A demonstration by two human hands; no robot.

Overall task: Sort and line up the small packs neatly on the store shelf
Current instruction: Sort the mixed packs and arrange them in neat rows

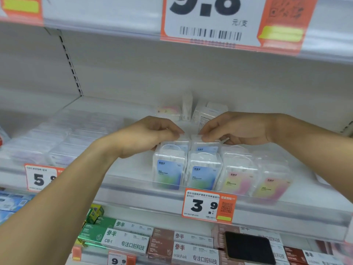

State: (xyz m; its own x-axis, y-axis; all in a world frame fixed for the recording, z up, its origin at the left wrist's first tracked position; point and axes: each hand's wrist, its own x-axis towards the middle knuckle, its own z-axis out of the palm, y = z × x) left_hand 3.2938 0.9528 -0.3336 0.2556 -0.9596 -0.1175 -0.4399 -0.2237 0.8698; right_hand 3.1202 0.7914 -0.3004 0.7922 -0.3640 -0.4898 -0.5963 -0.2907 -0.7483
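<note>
A person's two bare arms reach into a white store shelf (133,184) from the lower left and the right. At the shelf's front edge stands a row of small clear packs: two blue packs (169,170) side by side, touching, and to their right two pink packs (238,178), also upright and close together. More packs stand directly behind this front row.

The left hand (145,134) has its fingers curled down onto the top of a pack in the second row, behind the left blue pack, pinching its upper edge. The right hand (235,129) does the same on the neighbouring pack behind the right blue pack, fingertips closed on its top. The two hands nearly meet.

Towards the shelf's back, a few loose packs (202,111) lie or lean at odd angles, well apart from the front row. At the left end of the shelf lie flat clear boxes (57,138), blurred.

An orange price tag (209,205) reading 3.9 hangs on the front rail under the blue packs. On the shelf below lie toothpaste boxes (126,240) and a dark phone (250,247).
</note>
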